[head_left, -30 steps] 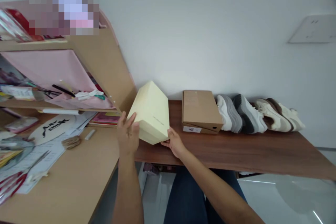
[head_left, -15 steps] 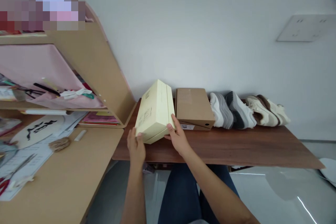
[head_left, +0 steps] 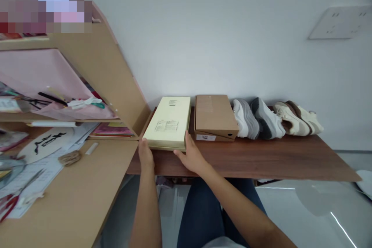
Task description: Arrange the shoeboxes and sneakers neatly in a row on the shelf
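Observation:
A pale yellow cardboard box [head_left: 168, 120] with printed text on its top lies flat on the dark wooden bench [head_left: 244, 159], at the bench's left end. My left hand [head_left: 145, 155] holds its front left corner, fingers along the side and partly hidden. At the front right corner, my right hand [head_left: 192, 155] has its fingers against the box's side and its thumb by the front face. Just right of it sits a brown cardboard box [head_left: 215, 114] with a white label, a narrow gap between the two.
Right of the brown box stand grey-white sneakers [head_left: 247, 120], a grey and black pair [head_left: 266, 120] and cream shoes [head_left: 293, 118]. A tan desk [head_left: 87, 186] with scissors [head_left: 26, 190], papers and a shelf unit [head_left: 107, 66] borders the bench's left. The wall is directly behind.
The pale yellow box, tilted and raised in both hands before, has come down flat on the bench with its printed face up. Both hands stay at its front corners.

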The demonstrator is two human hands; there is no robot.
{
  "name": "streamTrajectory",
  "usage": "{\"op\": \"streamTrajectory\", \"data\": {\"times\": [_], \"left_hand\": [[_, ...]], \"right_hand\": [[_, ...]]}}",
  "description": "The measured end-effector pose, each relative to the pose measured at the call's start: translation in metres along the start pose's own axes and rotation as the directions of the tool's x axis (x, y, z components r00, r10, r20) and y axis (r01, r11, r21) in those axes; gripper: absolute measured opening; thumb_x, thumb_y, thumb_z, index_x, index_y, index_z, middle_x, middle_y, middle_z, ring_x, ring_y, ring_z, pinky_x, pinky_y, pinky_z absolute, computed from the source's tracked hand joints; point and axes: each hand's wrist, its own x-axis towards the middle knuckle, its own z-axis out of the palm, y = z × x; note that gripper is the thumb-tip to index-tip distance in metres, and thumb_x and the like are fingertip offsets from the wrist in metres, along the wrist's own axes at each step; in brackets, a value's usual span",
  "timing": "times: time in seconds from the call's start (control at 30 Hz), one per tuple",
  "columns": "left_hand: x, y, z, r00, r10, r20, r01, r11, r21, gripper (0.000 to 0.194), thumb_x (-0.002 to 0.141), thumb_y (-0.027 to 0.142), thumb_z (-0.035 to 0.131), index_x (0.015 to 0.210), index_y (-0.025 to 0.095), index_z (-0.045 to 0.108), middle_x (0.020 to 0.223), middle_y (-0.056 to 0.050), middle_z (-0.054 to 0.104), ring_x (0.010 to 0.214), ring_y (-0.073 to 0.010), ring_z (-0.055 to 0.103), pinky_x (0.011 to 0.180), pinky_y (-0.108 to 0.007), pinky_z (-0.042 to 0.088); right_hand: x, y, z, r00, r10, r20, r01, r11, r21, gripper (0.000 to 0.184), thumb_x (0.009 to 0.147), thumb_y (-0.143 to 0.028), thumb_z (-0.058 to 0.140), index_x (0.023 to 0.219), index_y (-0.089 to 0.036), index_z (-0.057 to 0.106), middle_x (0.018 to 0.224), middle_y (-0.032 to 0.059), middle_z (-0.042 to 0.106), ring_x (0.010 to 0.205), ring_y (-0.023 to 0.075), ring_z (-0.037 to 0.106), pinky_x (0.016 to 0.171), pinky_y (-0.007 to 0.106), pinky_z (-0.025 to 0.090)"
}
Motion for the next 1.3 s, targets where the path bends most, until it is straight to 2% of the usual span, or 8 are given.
{"op": "streamTrajectory", "data": {"times": [0.53, 0.67, 0.77, 0.87, 1.0, 1.13, 1.2, 1.3], "left_hand": [[0.003, 0.004, 0.010, 0.996, -0.082, 0.038, 0.076, 0.989, 0.130, 0.067, 0.090, 0.063, 0.045, 0.135, 0.013, 0.050, 0.146, -0.019, 0.048, 0.138, -0.0266, 0.042, 0.116, -0.038, 0.028], [-0.026, 0.012, -0.017, 0.999, -0.051, -0.010, 0.052, 0.982, 0.180, 0.075, 0.089, 0.062, 0.047, 0.147, 0.015, 0.037, 0.157, -0.018, 0.032, 0.145, -0.0258, 0.031, 0.118, -0.037, 0.025], [-0.072, 0.017, -0.037, 0.990, 0.032, -0.139, 0.001, 0.973, 0.232, 0.066, 0.086, 0.062, 0.051, 0.134, 0.018, 0.052, 0.137, -0.016, 0.056, 0.126, -0.0266, 0.054, 0.107, -0.040, 0.041], [-0.133, 0.011, -0.045, 0.980, -0.178, 0.089, 0.143, 0.941, 0.306, 0.059, 0.081, 0.068, 0.054, 0.112, 0.019, 0.065, 0.085, -0.007, 0.070, 0.073, -0.0205, 0.066, 0.071, -0.034, 0.054], [-0.223, -0.023, -0.036, 0.637, -0.430, 0.640, 0.136, 0.880, 0.456, 0.061, 0.078, 0.077, 0.045, 0.071, 0.021, 0.066, 0.051, -0.001, 0.053, 0.050, -0.0165, 0.052, 0.052, -0.028, 0.043], [-0.284, -0.062, -0.018, 0.326, -0.491, 0.808, -0.058, 0.842, 0.536, 0.063, 0.080, 0.075, 0.040, 0.047, 0.022, 0.051, 0.050, -0.005, 0.051, 0.060, -0.0215, 0.056, 0.059, -0.032, 0.042], [-0.294, -0.074, -0.007, 0.270, -0.494, 0.827, -0.086, 0.843, 0.531, 0.061, 0.083, 0.070, 0.038, 0.047, 0.022, 0.050, 0.052, -0.005, 0.052, 0.064, -0.0228, 0.057, 0.061, -0.033, 0.041], [-0.289, -0.079, 0.011, 0.306, -0.479, 0.823, -0.050, 0.855, 0.517, 0.060, 0.088, 0.062, 0.030, 0.046, 0.022, 0.043, 0.051, -0.004, 0.045, 0.062, -0.0206, 0.053, 0.061, -0.032, 0.039]], "right_hand": [[0.020, 0.027, 0.003, 0.992, 0.049, -0.114, -0.028, 0.983, 0.181, 0.065, 0.090, -0.030, 0.053, 0.151, -0.017, 0.034, 0.149, 0.0158, 0.045, 0.133, 0.0263, 0.048, 0.112, 0.047, 0.038], [-0.025, 0.027, -0.022, 0.993, 0.033, -0.115, -0.006, 0.973, 0.231, 0.052, 0.090, -0.039, 0.055, 0.139, -0.020, 0.052, 0.134, 0.0146, 0.060, 0.113, 0.0237, 0.063, 0.094, 0.039, 0.052], [-0.079, 0.031, -0.049, 0.989, 0.120, -0.091, -0.100, 0.975, 0.196, 0.031, 0.091, -0.045, 0.053, 0.100, -0.023, 0.073, 0.075, 0.0032, 0.070, 0.061, 0.0153, 0.064, 0.062, 0.027, 0.052], [-0.133, 0.048, -0.064, 0.974, 0.220, -0.057, -0.209, 0.964, 0.163, 0.040, 0.086, -0.053, 0.059, 0.063, -0.021, 0.063, 0.046, -0.0057, 0.044, 0.042, 0.0094, 0.040, 0.045, 0.022, 0.034], [-0.189, 0.084, -0.053, 0.950, 0.312, 0.033, -0.313, 0.937, 0.153, 0.059, 0.087, -0.064, 0.047, 0.049, -0.021, 0.039, 0.049, -0.0054, 0.031, 0.048, 0.0095, 0.030, 0.048, 0.024, 0.027], [-0.217, 0.122, -0.024, 0.891, 0.431, 0.143, -0.447, 0.887, 0.112, 0.069, 0.081, -0.081, 0.034, 0.046, -0.022, 0.030, 0.048, -0.0044, 0.027, 0.048, 0.0109, 0.027, 0.048, 0.028, 0.026], [-0.217, 0.135, -0.017, 0.864, 0.455, 0.215, -0.486, 0.865, 0.124, 0.072, 0.077, -0.086, 0.032, 0.044, -0.022, 0.027, 0.047, -0.0045, 0.025, 0.048, 0.0109, 0.025, 0.047, 0.028, 0.026], [-0.206, 0.142, -0.017, 0.860, 0.443, 0.253, -0.489, 0.856, 0.166, 0.073, 0.073, -0.088, 0.034, 0.044, -0.022, 0.029, 0.048, -0.0044, 0.027, 0.050, 0.0109, 0.024, 0.047, 0.028, 0.026]]}}
